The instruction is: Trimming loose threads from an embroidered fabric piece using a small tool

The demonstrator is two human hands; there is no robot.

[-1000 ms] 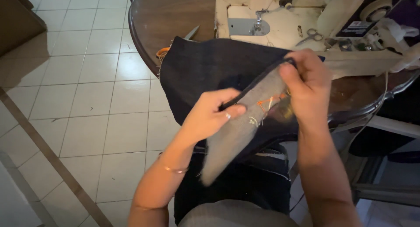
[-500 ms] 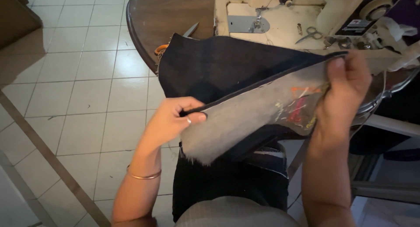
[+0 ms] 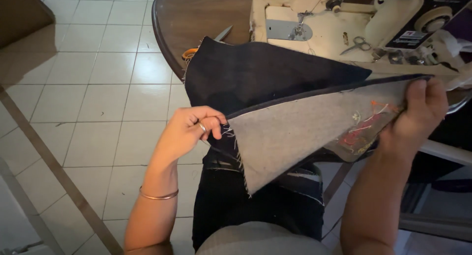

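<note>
Both hands pinched shut on denim (image 3: 295, 132): left hand (image 3: 189, 132) at frayed corner, right hand (image 3: 415, 115) at far edge, just below sewing machine (image 3: 344, 24).

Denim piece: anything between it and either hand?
Nothing visible. The left hand pinches the denim piece at its near corner, the right hand grips its far edge, beside the embroidery.
</note>
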